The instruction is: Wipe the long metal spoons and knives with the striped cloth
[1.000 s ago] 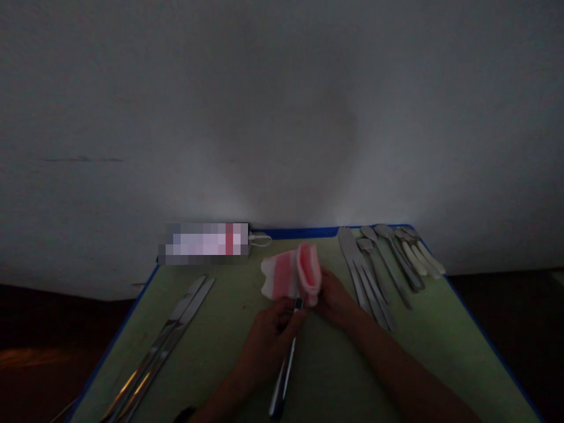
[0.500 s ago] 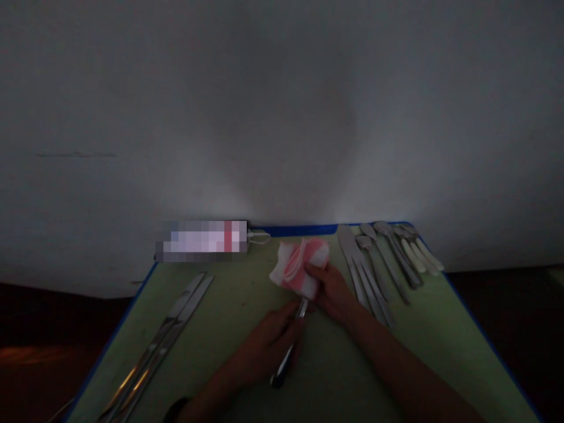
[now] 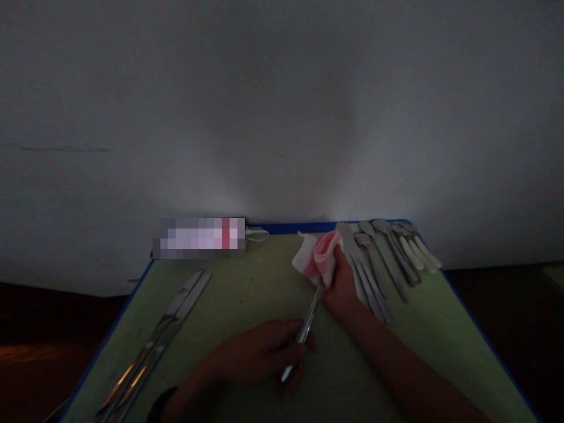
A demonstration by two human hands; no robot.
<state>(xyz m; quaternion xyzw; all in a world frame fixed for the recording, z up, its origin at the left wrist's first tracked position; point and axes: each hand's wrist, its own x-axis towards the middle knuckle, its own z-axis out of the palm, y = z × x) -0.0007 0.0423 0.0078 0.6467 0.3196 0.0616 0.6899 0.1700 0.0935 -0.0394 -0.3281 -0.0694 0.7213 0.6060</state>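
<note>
My left hand (image 3: 259, 355) is closed around the handle end of a metal knife (image 3: 306, 323) near the table's front middle. The knife slants up and right across the green table (image 3: 247, 299). My right hand (image 3: 341, 285) grips a pink and white cloth (image 3: 319, 257) wrapped over the far end of the knife. The tip under the cloth is hidden. The scene is dim.
Two long knives (image 3: 170, 326) lie side by side at the left. A row of several knives and spoons (image 3: 383, 258) lies at the right, beside my right hand. A blurred-out box (image 3: 198, 238) with a white cable (image 3: 256, 233) sits at the back edge against the wall.
My right hand has slid the cloth away and to the right along the blade. My left hand has drawn back toward me, and more of the knife now shows between the hands.
</note>
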